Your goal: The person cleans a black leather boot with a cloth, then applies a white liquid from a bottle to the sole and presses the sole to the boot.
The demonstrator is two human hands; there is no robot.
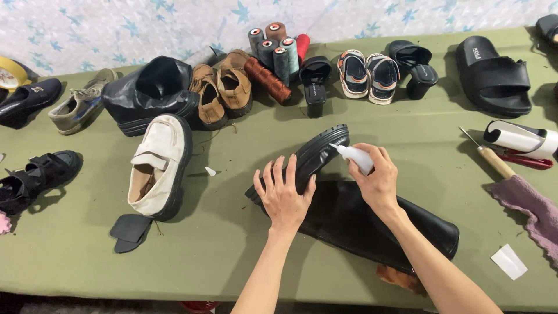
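Left hand: flat on the heel end of the black boot, fingers spread and pressing down; it pins the boot rather than closing round it
Right hand: fingers closed round a small white glue bottle; nozzle tipped toward the toe end of the lugged sole
Boot position: lying on its side at mid-worktop, sole turned up and away from the person, tall shaft running off to the right under the right forearm
Progress, as judged: nozzle sits at the sole edge near the toe; no bead of glue can be made out, so how much of the seam is done cannot be told; the stretch of sole under the left hand looks untreated
Worktop: green cloth cover
Left of boot: cream shoe with black sole, a loose black insole piece at its heel; a small white cap just beside it
Back row: brown shoes, thread spools, sandals, a black slide
Right side: wooden-handled awl, mauve rag
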